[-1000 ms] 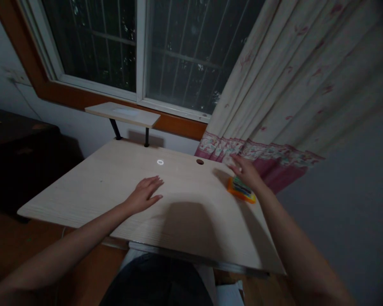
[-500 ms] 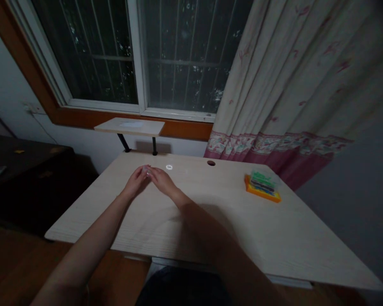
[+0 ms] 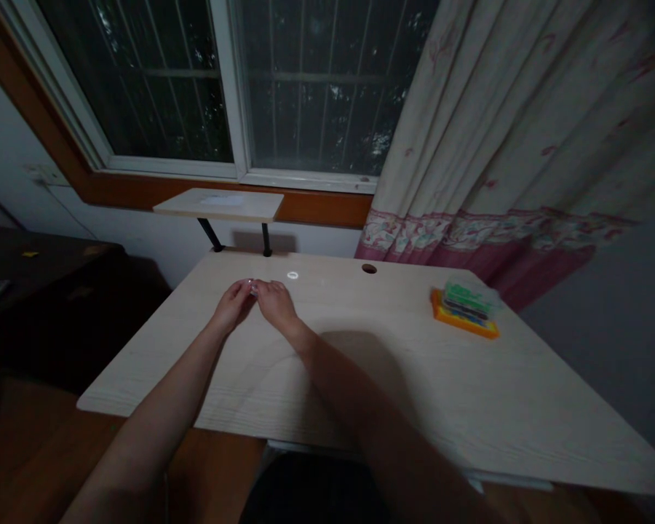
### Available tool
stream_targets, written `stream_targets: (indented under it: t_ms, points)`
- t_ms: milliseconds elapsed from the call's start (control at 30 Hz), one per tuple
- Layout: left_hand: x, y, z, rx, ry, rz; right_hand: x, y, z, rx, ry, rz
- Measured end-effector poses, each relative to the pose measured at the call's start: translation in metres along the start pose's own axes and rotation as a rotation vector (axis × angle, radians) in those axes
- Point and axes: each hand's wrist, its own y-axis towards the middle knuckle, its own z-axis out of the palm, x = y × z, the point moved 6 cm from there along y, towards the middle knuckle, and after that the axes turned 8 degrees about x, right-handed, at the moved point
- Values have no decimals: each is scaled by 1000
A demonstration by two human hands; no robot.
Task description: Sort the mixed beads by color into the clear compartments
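Observation:
My left hand [image 3: 233, 304] and my right hand [image 3: 276, 302] meet above the left part of a pale wooden desk [image 3: 382, 386]. The fingers of both are closed together around a small, clear, shiny object [image 3: 254, 288]. Its kind is too small and too covered by fingers to make out. Just beyond my right hand, a small white ring-shaped spot [image 3: 292, 275] shows on the desktop; I cannot tell whether it is a thing or a reflection.
On the desk's right side lies an orange tray [image 3: 463, 320] with a clear, green-marked case [image 3: 469, 295] on it. A raised shelf [image 3: 221, 207] on black legs stands at the back left. Behind are a cable hole [image 3: 369, 268], a curtain [image 3: 469, 145] and a window.
The view has shifted slightly, moving the desk items a little in the picture. My right hand's fingers have turned slightly around the small clear object; both hands stay together.

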Motion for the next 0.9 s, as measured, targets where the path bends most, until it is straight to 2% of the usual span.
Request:
stream_targets:
  t_ms: [100, 233, 300, 433, 567, 767, 900]
  points:
    - [0, -2, 1, 20, -34, -40, -3, -2, -3, -9, 35, 38]
    - [-1, -2, 2, 77, 5, -80, -19, -7, -7, -13, 174, 159]
    - [-1, 0, 0, 68, 24, -85, -28, -8, -8, -34, 253, 193]
    - [-2, 4, -9, -11, 29, -43, -39, -9, -8, -75, 311, 238]
    - [-7, 5, -15, -15, 71, 34, -40, -8, -7, -82, 331, 244]
    - [-21, -1, -11, 37, 298, 189, -36, -11, -4, -30, 313, 234]
    - [-25, -5, -6, 48, 608, 242, -39, -15, -5, -37, 297, 272]
